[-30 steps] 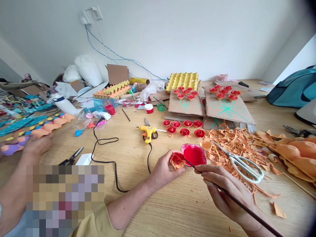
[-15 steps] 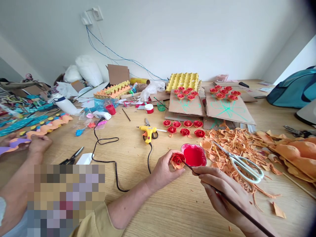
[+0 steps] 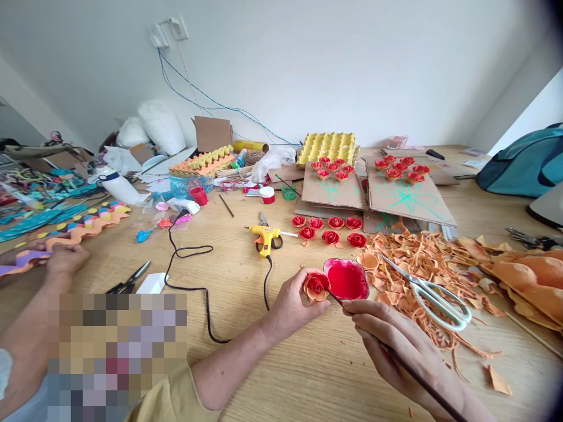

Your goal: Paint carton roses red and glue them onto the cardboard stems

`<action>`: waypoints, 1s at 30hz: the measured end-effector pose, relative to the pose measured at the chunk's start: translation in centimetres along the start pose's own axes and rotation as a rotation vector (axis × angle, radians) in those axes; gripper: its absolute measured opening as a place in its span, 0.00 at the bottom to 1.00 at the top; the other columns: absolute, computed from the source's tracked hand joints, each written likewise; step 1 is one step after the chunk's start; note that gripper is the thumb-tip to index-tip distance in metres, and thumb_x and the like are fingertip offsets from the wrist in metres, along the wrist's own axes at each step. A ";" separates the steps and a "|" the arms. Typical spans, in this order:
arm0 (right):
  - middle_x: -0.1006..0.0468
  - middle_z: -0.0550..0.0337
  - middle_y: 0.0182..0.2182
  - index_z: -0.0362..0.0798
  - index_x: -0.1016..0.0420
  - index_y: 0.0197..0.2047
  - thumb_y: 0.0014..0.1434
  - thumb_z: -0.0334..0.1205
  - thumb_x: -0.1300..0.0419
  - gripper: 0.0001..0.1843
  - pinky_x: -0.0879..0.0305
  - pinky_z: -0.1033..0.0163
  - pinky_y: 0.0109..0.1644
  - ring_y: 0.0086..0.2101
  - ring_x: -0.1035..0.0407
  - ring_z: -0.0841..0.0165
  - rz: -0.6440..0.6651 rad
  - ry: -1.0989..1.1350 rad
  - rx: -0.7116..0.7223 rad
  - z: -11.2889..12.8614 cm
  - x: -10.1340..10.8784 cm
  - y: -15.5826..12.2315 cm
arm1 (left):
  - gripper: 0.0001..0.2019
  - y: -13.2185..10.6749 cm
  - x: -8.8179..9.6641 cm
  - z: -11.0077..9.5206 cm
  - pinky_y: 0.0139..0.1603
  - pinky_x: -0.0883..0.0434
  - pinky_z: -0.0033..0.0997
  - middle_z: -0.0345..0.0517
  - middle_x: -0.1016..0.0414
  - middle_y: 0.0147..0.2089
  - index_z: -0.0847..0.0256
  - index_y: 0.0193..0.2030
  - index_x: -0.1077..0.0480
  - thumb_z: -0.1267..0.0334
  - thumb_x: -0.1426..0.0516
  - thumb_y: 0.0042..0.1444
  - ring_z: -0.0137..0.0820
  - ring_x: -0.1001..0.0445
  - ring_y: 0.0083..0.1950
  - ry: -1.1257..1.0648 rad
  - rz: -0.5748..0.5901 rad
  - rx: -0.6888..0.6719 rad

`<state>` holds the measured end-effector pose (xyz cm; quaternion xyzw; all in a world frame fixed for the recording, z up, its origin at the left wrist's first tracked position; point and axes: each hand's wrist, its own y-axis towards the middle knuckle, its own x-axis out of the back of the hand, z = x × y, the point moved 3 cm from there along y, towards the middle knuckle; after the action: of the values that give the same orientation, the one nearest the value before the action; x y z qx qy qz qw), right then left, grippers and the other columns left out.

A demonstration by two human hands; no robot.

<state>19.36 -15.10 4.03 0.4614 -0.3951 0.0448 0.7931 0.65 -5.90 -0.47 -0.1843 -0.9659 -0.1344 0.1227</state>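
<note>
Between the fingers and thumb of my left hand [image 3: 292,305] is an egg-carton flower [image 3: 316,287], its inner petals red and its outer side partly bare orange. My right hand [image 3: 396,346] grips a long dark paintbrush [image 3: 409,368], whose tip meets the flower's right edge. Just behind the flower sits a scalloped dish [image 3: 347,279] of red paint. Several finished-looking red flowers [image 3: 330,237] stand in rows beyond it. Right of the dish lies a plain orange cup [image 3: 368,260] beside white-handled scissors [image 3: 440,302], which rest on orange carton scraps [image 3: 409,249].
A yellow glue gun [image 3: 264,237] and its black cord lie left of centre. Cardboard panels [image 3: 338,196] bearing red flowers stand at the back. Black scissors [image 3: 129,278] lie left, near another person's hand [image 3: 65,261] holding a painted carton strip. A teal bag [image 3: 521,158] is far right.
The brush and my right hand have shifted slightly left and down along the flower's edge. The other person's hand has moved a little left. The view has tilted slightly.
</note>
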 end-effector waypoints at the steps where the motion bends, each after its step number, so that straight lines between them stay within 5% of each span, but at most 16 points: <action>1: 0.16 0.49 0.46 0.46 0.28 0.51 0.66 0.23 0.45 0.14 0.25 0.69 0.47 0.42 0.20 0.70 -0.025 -0.011 -0.013 -0.1 0.1 0.0 | 0.19 0.0 0.0 0.0 0.51 0.27 0.32 0.45 0.19 0.47 0.59 0.48 0.29 0.70 0.34 0.49 0.34 0.21 0.47 -0.005 0.004 0.001; 15: 0.17 0.48 0.46 0.48 0.29 0.53 0.63 0.22 0.43 0.18 0.22 0.64 0.47 0.44 0.19 0.65 -0.173 0.074 -0.101 -0.8 0.3 -0.7 | 0.18 0.1 0.1 -0.2 0.49 0.27 0.31 0.45 0.20 0.44 0.59 0.47 0.29 0.70 0.34 0.49 0.34 0.22 0.45 -0.022 0.001 0.017; 20: 0.19 0.48 0.45 0.46 0.30 0.55 0.64 0.22 0.43 0.19 0.23 0.65 0.47 0.44 0.20 0.67 -0.128 0.113 -0.103 -0.6 0.2 -0.4 | 0.18 0.2 0.2 -0.2 0.49 0.27 0.31 0.46 0.21 0.44 0.60 0.47 0.31 0.67 0.34 0.49 0.34 0.22 0.45 -0.093 -0.003 0.052; 30: 0.18 0.50 0.45 0.48 0.28 0.52 0.68 0.26 0.45 0.13 0.23 0.63 0.50 0.48 0.20 0.64 -0.189 0.020 -0.243 -1.5 0.4 0.1 | 0.25 0.9 0.4 1.7 0.51 0.27 0.33 0.44 0.24 0.45 0.58 0.47 0.35 0.60 0.30 0.45 0.34 0.24 0.46 -0.190 -0.085 0.120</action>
<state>20.50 -13.97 4.02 0.3968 -0.3443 -0.0736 0.8477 0.29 -4.42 -1.72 -0.1474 -0.9864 -0.0633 0.0356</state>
